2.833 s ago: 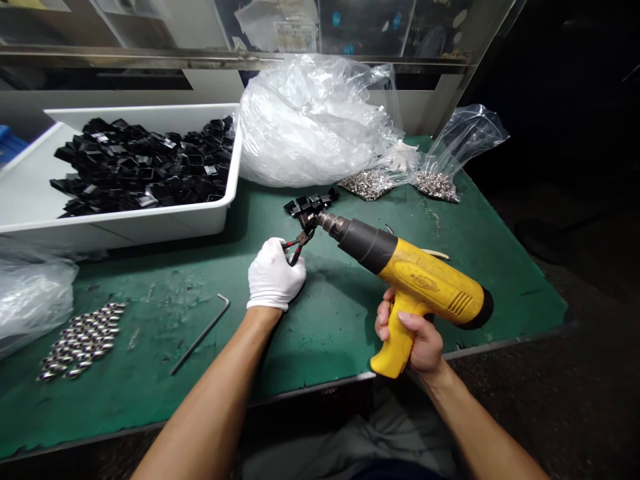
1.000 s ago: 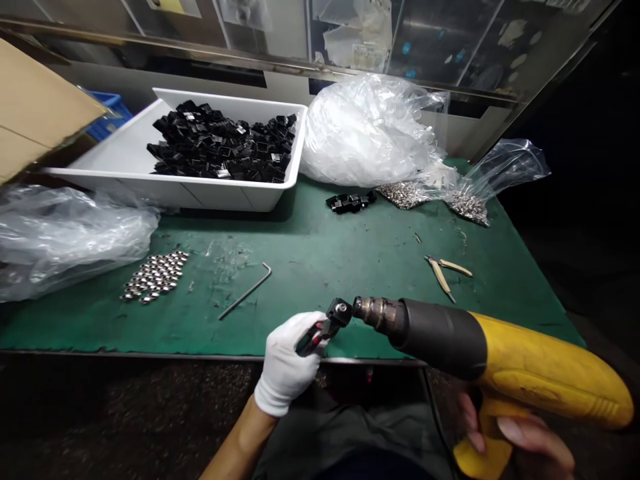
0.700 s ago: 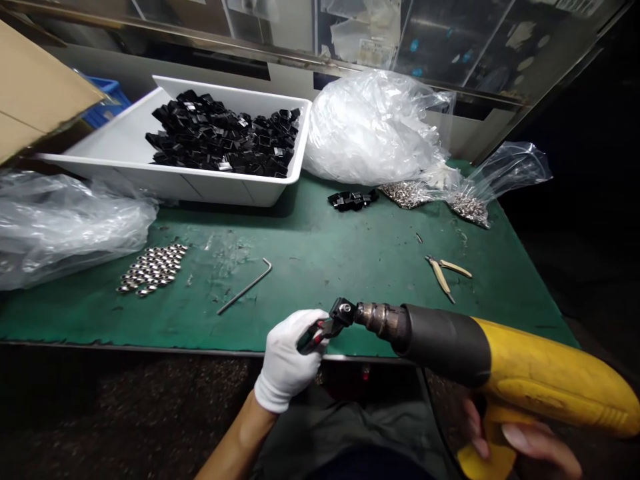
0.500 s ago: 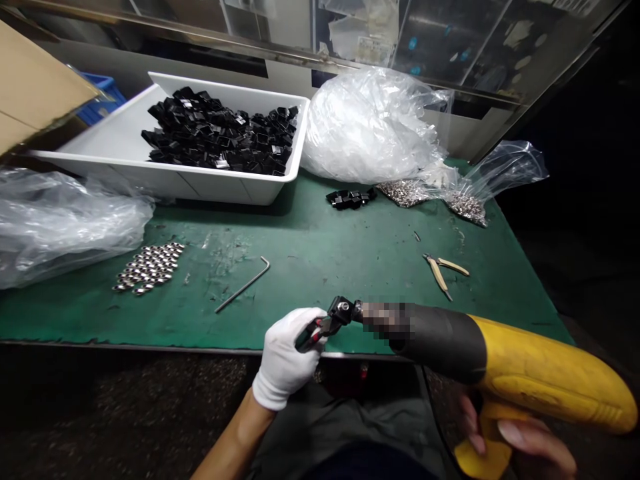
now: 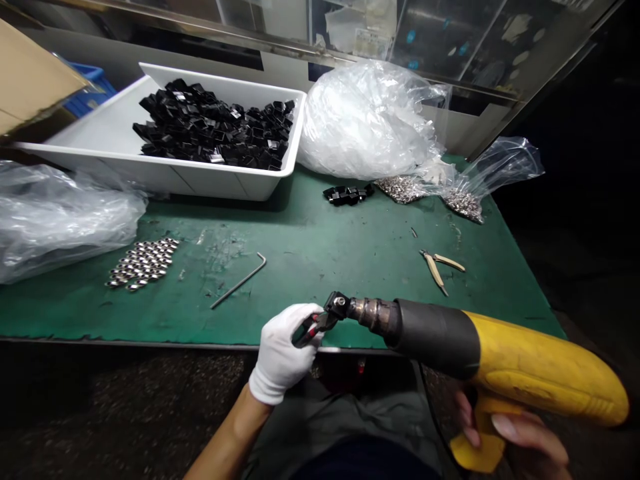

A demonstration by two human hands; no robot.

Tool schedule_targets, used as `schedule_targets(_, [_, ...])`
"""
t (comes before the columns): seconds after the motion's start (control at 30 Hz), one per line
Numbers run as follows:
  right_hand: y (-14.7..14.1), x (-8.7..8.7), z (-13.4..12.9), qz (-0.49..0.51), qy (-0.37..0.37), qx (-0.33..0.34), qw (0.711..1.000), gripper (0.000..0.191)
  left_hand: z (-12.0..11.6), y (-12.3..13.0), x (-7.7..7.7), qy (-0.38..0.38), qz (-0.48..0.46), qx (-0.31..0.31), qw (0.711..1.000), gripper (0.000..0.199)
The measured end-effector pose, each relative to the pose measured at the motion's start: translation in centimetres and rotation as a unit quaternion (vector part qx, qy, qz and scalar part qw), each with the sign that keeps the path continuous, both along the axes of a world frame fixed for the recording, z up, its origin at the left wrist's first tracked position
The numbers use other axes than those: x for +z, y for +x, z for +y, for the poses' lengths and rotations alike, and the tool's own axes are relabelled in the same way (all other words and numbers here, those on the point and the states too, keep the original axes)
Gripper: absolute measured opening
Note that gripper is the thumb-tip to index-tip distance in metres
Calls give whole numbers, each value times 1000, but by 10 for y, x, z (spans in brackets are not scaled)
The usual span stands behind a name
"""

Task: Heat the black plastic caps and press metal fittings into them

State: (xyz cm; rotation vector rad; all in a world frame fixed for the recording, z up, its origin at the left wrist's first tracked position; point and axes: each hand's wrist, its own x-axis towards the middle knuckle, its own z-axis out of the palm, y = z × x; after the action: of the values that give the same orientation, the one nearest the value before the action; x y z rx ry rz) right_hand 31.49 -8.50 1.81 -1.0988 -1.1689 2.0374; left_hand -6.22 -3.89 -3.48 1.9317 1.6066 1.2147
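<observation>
In a white glove, my left hand (image 5: 287, 350) is closed round a pair of pliers (image 5: 325, 323) with dark and red handles. The plier jaws hold a small black part (image 5: 338, 303) with a silver screw showing in its face. Bare and wrapped round the grip, my right hand (image 5: 530, 440) holds a yellow heat gun (image 5: 550, 367). Its metal nozzle (image 5: 373, 313) points left, with the tip right up against the black part or just short of it; I cannot tell which. Both hands are at the front edge of the green table (image 5: 300, 267).
A white tray (image 5: 200, 177) of black parts stands at the back left. On the table lie a hex key (image 5: 239, 281), cutters (image 5: 436, 270), silver pieces (image 5: 143, 263) and several black parts (image 5: 347, 194). Plastic bags (image 5: 370, 123) and bagged small metal pieces (image 5: 463, 203) are behind.
The whole view has shifted slightly, so everything sits a little further left and up. Both hands keep the same hold, with the nozzle still beside the black part.
</observation>
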Motion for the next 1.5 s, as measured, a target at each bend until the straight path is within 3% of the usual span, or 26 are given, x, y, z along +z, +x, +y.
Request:
schedule_targets(0.3, [0,5,-1,-20,12,-29,999,42,0,0,1,-2,2,-5,1000,27])
schedule_targets(0.63, [3,12,-6,-24,-38,-63,997,39,0,1,1,-6,4,-9,1000,26])
schedule_targets(0.8, [5,16,-7,-34,-11,-67,997,36,0,1,1,-10,2,-11,1000,26])
schedule_targets(1.03, [-2,23,-16,-39,-9,-184,982,36,0,2,1,-8,3,-13,1000,27])
schedule_targets(1.5, [-15,44,-16,-88,-14,-233,968,34,1,3,1,-9,7,-11,1000,25])
